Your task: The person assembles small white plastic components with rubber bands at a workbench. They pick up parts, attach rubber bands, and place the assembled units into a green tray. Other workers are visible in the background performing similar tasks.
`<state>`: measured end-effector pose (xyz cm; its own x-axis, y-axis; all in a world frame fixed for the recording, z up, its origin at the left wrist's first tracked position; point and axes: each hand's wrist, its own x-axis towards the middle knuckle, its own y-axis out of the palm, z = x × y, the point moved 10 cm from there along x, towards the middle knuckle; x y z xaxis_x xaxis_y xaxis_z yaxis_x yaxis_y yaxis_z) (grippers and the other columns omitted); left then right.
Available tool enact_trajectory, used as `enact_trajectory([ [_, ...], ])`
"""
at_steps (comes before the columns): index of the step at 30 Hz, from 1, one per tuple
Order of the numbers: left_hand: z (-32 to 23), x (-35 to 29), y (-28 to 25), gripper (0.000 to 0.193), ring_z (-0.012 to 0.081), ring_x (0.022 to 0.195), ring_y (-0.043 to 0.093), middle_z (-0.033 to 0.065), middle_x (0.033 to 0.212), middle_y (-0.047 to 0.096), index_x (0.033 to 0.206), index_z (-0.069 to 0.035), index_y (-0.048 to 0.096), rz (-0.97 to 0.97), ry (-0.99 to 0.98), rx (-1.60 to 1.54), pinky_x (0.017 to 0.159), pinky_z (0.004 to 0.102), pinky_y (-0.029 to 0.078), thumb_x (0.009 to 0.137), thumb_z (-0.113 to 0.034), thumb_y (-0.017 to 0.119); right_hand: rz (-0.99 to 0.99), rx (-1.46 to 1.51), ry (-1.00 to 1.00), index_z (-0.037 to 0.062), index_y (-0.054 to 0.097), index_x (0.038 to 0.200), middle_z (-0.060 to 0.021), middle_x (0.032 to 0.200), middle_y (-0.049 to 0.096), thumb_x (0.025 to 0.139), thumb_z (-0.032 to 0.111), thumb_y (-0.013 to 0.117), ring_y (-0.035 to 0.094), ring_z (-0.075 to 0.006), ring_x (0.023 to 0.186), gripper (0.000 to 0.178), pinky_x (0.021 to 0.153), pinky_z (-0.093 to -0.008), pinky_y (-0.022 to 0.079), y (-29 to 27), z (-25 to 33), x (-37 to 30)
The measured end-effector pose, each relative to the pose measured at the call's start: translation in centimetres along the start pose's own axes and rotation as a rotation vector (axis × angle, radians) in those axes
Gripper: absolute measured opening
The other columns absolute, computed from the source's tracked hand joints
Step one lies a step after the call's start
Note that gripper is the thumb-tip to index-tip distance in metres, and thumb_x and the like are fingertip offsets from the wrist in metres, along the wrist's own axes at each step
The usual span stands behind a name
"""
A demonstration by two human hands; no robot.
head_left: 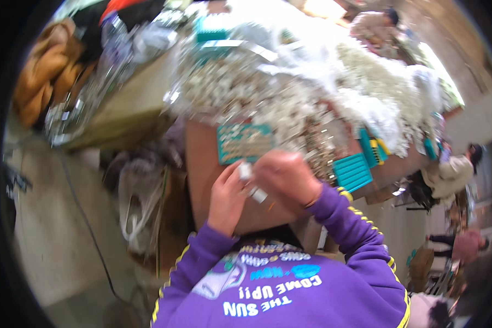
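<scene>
My left hand (227, 198) is closed at the fingertips on a small white block-shaped piece (245, 171). Close beside it, my right hand (287, 176) is smeared by motion, so its fingers and anything in them cannot be made out. A second small white piece (258, 195) shows just below, between the two hands; whether it is held or lies on the table is unclear. Just beyond my left hand sits a teal tray (222, 148) with rows of small pale parts in it.
The brown table (202, 150) carries a heap of small white parts (290, 104) and a strip of brownish metallic-looking bits (320, 145). Ridged teal trays (352, 172) lie at the right. A plastic bag (136, 202) hangs at the left. Other people sit or stand farther off.
</scene>
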<state>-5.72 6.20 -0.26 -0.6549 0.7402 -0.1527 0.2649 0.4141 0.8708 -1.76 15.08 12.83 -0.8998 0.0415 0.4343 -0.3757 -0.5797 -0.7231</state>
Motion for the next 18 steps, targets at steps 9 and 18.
enact_trajectory([
  [9, 0.0, 0.4, 0.5, 0.03, 0.0151, 0.095, 0.064, 0.0076, 0.109, 0.066, 0.122, 0.001, 0.059, 0.045, -0.008, -0.071, 0.082, 0.0288, 0.051, 0.096, -0.015, 0.058, -0.055, 0.096, -0.026, 0.0053, 0.068, 0.089, -0.0102, 0.079, 0.062, 0.074, -0.002, 0.067, 0.064, -0.0264, 0.067, 0.017, 0.059, -0.0327, 0.053, 0.0, 1.2, 0.8],
  [18, 0.4, 0.5, -0.2, 0.031, 0.0147, 0.097, 0.064, 0.0076, 0.11, 0.065, 0.123, 0.0, 0.056, 0.002, -0.005, 0.081, 0.085, 0.0318, 0.051, 0.097, -0.016, 0.056, 0.071, -0.036, -0.074, 0.008, 0.065, 0.097, -0.0088, 0.082, 0.064, 0.073, 0.001, 0.065, 0.066, -0.0276, 0.074, 0.025, 0.062, -0.0361, 0.055, 0.5, 2.1, 1.1],
])
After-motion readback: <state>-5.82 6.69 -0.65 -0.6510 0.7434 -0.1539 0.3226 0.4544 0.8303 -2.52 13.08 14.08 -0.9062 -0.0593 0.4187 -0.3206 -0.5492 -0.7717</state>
